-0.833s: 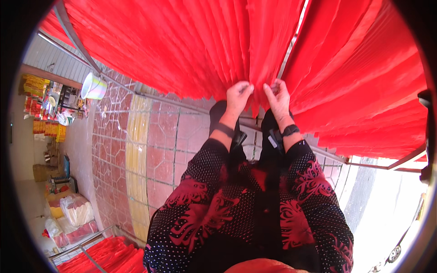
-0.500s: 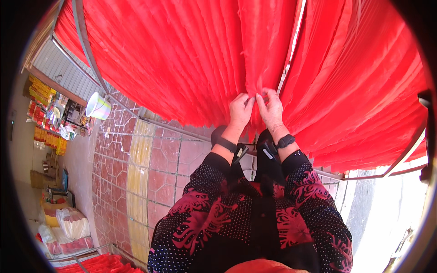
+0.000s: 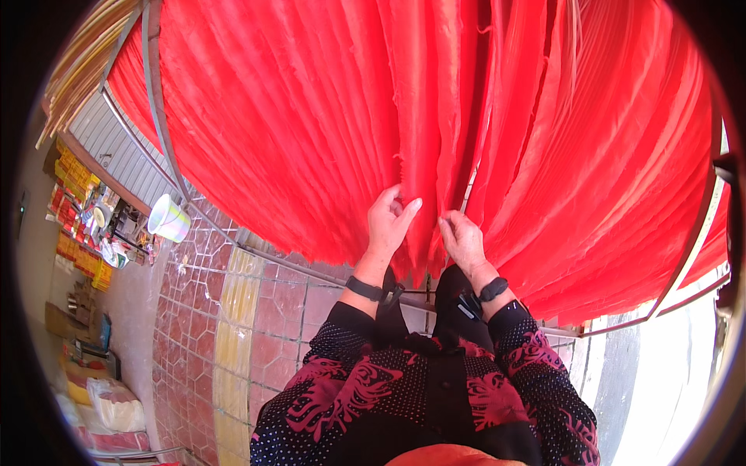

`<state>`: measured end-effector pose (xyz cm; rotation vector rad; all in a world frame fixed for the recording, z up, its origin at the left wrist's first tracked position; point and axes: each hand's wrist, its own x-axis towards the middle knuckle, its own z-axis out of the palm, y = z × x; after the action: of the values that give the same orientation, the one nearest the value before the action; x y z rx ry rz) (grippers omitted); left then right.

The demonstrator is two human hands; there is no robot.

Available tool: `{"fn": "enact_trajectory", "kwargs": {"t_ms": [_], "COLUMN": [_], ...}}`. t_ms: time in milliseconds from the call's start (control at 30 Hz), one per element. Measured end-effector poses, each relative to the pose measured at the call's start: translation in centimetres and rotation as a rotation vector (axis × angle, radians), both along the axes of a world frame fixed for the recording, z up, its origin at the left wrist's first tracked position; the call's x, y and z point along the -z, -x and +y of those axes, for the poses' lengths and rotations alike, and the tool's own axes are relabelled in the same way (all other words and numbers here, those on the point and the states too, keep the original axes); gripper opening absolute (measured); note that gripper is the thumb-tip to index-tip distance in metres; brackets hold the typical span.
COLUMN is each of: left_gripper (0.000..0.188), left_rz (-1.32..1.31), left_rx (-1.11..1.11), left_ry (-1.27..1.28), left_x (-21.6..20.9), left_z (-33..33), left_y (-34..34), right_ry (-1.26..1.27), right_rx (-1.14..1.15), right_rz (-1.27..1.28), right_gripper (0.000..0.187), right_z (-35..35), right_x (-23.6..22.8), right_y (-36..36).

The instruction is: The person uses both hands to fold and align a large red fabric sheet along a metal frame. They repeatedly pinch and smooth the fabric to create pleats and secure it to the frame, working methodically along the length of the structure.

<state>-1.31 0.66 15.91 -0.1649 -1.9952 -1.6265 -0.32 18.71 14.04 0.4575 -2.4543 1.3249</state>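
Observation:
Many thin sheets of bright red cloth point(image 3: 311, 140) hang close together in long folds in front of me. At their lower part, my left hand point(image 3: 388, 221) touches the folds with thumb and fingers apart. Just to its right, my right hand point(image 3: 464, 237) is closed in a pinch on the edge of a red cloth fold point(image 3: 446, 171). Between my hands, the end of a loose fold hangs down in a point. Dark bands circle both my wrists.
A curved metal frame point(image 3: 155, 93) surrounds the cloth. A pale bucket point(image 3: 169, 218) hangs at the left. Red tiles and a yellow strip point(image 3: 235, 311) cover the floor. Shelves of yellow and red packages point(image 3: 74, 175) and stuffed bags point(image 3: 116, 404) stand far left.
My hands have moved apart and lower in view. The left thumb and fingers have spread, while the right still pinches cloth. The red folds reach lower in the picture.

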Motion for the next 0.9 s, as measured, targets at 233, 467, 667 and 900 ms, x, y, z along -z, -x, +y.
{"fn": "enact_trajectory", "kwargs": {"t_ms": [233,467,667,900], "left_gripper": [0.006,0.017,0.042,0.019], "left_rz": [0.108,0.217,0.364,0.235], "left_rx": [0.047,0.019,-0.076,-0.154], "left_ry": [0.031,0.021,0.207,0.059], "left_x": [-7.5,-14.4,-18.1,-20.6], "left_z": [0.5,1.6,1.5,-0.8], "left_y": [0.7,1.1,2.6,1.9], "right_ry": [-0.125,-0.138,-0.173,-0.312], "right_rx": [-0.026,0.052,0.235,0.231], "right_rz": [0.150,0.614,0.782,0.897], "right_gripper": [0.013,0.012,0.030,0.028], "right_z": [1.4,4.1,6.7,8.5], "right_x": [-3.6,-13.4,-21.2,-25.6], "right_y": [-0.6,-1.4,-1.7,-1.8]}}
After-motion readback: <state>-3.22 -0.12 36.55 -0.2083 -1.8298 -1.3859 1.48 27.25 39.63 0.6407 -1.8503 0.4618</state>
